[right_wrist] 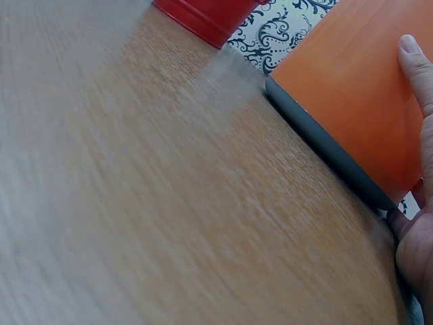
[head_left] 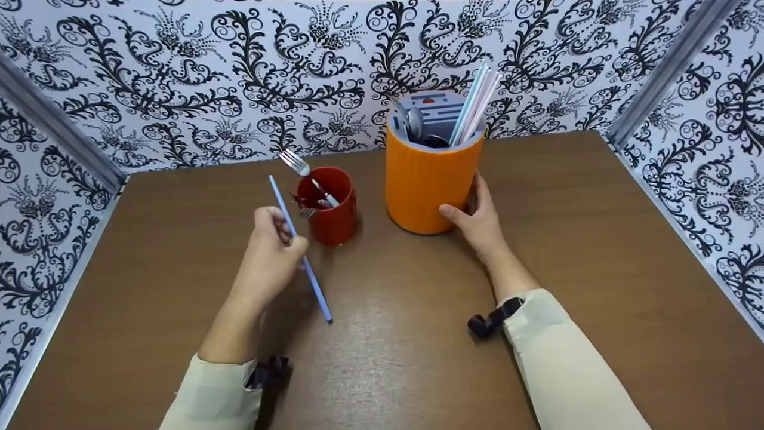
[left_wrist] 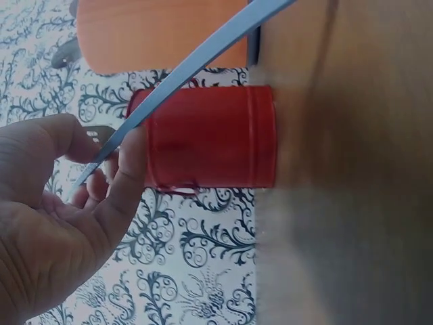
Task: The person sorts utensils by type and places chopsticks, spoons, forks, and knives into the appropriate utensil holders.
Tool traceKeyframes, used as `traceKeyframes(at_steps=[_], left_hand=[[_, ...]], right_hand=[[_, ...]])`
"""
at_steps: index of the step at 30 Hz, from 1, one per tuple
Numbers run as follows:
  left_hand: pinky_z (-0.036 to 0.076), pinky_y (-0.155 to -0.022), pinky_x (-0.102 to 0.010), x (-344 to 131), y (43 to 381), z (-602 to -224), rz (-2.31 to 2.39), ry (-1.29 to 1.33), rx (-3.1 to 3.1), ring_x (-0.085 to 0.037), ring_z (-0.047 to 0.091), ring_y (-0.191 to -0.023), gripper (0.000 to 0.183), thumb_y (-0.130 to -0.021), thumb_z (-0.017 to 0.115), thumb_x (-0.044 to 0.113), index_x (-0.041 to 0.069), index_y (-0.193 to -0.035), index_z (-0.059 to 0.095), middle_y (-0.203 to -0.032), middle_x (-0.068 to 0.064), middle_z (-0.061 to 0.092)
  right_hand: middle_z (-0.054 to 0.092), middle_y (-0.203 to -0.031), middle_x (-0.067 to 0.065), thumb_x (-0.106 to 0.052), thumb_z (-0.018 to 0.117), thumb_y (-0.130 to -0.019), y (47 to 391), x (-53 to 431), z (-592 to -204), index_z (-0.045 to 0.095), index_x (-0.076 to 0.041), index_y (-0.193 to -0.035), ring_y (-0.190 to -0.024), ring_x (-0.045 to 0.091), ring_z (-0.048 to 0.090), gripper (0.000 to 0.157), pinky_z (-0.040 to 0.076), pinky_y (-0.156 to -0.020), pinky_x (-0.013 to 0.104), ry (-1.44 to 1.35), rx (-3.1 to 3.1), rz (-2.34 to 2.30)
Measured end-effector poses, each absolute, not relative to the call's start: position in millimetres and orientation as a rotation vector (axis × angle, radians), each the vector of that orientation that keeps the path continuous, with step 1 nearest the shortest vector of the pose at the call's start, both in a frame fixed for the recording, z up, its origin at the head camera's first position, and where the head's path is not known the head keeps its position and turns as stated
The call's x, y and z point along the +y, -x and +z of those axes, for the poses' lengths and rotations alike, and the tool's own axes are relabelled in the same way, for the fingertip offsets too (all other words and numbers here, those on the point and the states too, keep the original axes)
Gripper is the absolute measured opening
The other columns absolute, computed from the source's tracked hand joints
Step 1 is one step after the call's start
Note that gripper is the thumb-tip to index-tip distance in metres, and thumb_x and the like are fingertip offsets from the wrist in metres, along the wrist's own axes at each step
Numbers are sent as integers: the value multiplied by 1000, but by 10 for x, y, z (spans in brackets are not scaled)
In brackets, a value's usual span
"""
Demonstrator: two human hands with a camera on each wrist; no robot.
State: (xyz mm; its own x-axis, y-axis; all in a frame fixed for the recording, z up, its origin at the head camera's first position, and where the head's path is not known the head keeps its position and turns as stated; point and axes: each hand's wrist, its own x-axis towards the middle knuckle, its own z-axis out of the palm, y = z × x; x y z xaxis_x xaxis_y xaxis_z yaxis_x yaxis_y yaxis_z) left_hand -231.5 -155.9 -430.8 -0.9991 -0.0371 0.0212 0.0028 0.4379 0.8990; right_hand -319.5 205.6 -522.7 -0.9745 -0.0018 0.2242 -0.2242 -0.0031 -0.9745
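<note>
My left hand (head_left: 268, 257) pinches a long blue chopstick (head_left: 316, 289) near its middle between thumb and fingers. The chopstick slants just left of a red mug (head_left: 334, 227), above the table. Several pieces of cutlery stand in the mug, among them a fork (head_left: 295, 161) with its tines up. My right hand (head_left: 482, 230) grips the lower right side of an orange utensil holder (head_left: 427, 185), thumb on the front; its other fingers are partly hidden behind. Spoons (head_left: 415, 122) and several pale teal and pink chopsticks (head_left: 474, 110) stand in the slotted grey top.
The brown wooden table (head_left: 382, 370) bears the mug and holder near its back edge. Patterned white-and-black panels (head_left: 197, 77) close off the back and both sides. Black straps with small devices (head_left: 492, 319) sit on both wrists.
</note>
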Motion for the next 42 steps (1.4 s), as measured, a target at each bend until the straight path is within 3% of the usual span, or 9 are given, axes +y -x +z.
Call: traceKeyframes(at_steps=[9,17,27,34,42], left_hand=[[45,-74,-21,-1411,2209,-4135,-1586,31,-2502,-23,48,-96,36,-89,55,-4,2,-121,38,-103,-12,46],[47,-72,-21,-1191,2181,-4054,-1664,173,-2343,-22,51,-90,35,-86,55,-8,0,-117,40,-101,-14,49],[55,-73,-21,-818,2266,-3862,-1636,296,-2239,-19,61,-89,28,-89,63,-3,-1,-114,52,-102,-14,61],[47,-66,-19,-593,2339,-3705,-1679,401,-2159,-15,56,-79,20,-92,67,-1,0,-109,57,-93,-9,63],[62,-83,-33,-317,2417,-3449,-1874,481,-1898,-22,68,-90,17,-95,64,1,1,-109,54,-100,-10,61]], right_hand=[[27,-171,2,-34,81,-90,3229,2059,-5259,14,-17,-167,-155,19,31,104,25,-130,39,-266,-2079,2115],[24,-172,2,-27,80,-92,3233,2061,-5238,13,-17,-167,-156,18,29,101,23,-131,38,-237,-2111,2095],[23,-173,10,-13,80,-91,3235,2049,-5224,12,-11,-167,-158,27,27,102,20,-131,41,-212,-2069,2149],[26,-172,6,-20,82,-90,3231,2044,-5247,15,-14,-167,-156,23,30,102,22,-131,38,-221,-2067,2129],[28,-171,8,-15,83,-89,3242,2041,-5247,17,-10,-166,-155,25,32,101,22,-131,39,-250,-2024,2146]])
